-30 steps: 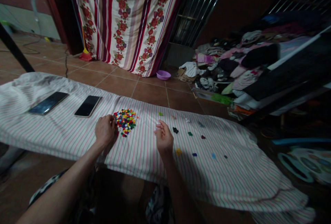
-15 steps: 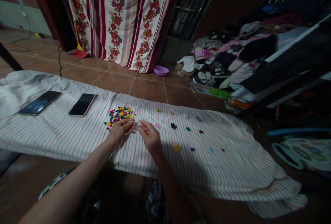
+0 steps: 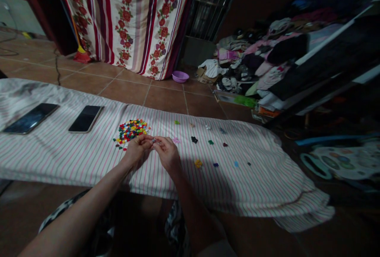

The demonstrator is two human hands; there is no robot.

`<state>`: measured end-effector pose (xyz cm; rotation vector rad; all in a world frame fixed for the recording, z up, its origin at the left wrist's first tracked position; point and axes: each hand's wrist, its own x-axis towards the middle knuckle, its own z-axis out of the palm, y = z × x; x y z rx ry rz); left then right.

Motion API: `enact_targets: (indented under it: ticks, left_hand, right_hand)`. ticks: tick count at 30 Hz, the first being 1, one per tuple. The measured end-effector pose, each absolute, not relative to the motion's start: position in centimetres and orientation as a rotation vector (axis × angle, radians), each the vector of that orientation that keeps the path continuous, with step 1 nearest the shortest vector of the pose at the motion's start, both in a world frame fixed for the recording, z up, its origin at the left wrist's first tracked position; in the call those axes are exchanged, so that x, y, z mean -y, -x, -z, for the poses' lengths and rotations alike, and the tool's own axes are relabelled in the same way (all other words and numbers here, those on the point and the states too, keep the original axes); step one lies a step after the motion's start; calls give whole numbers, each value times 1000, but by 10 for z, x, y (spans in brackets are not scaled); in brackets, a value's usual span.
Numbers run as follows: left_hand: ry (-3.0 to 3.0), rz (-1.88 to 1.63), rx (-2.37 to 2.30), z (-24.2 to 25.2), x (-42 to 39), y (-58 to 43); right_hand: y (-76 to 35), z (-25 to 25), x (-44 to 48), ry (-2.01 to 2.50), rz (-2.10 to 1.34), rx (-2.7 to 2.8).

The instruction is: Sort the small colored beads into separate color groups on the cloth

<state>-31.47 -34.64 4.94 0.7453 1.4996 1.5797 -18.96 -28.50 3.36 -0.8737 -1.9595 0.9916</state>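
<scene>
My left hand (image 3: 137,148) is closed in a pinch beside a heap of small multicoloured pieces (image 3: 132,129). Its fingertips meet those of my right hand (image 3: 168,152), also pinched. Between them shows a tiny greyish piece (image 3: 153,141), too small to name. Just past my right fingers lies a small pink cluster (image 3: 176,140). Further right, little groups sorted by colour sit in rows: a black cluster (image 3: 194,140), a green cluster (image 3: 210,142), a yellow cluster (image 3: 198,163) and a light blue one (image 3: 236,164), among several others.
A striped cloth (image 3: 97,162) covers the long surface. Two phones lie on it at the left, a dark phone (image 3: 31,118) and a smaller phone (image 3: 86,119). Beyond are a purple basin (image 3: 180,76), a floral curtain (image 3: 124,23) and a heap of clothes (image 3: 255,59).
My hands were slightly apart and have come together, fingertips touching around the tiny piece. The whole view has shifted, so the scene sits a little further left.
</scene>
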Motion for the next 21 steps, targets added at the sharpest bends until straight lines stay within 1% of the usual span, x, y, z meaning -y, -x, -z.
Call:
enact_targets:
  ticks: [4,14,21]
  left_hand:
    - [-789,-1580,-1494,-43,345,315]
    - [-1098,-1520,-1692,-41,348,311]
    - [-1065,-1471,-1731,-43,348,311]
  right_hand:
    - [189,-34,284,878,-958,1988]
    - [190,-27,281,859,-1062,1907]
    - [189,-32,283,909,-968,1988]
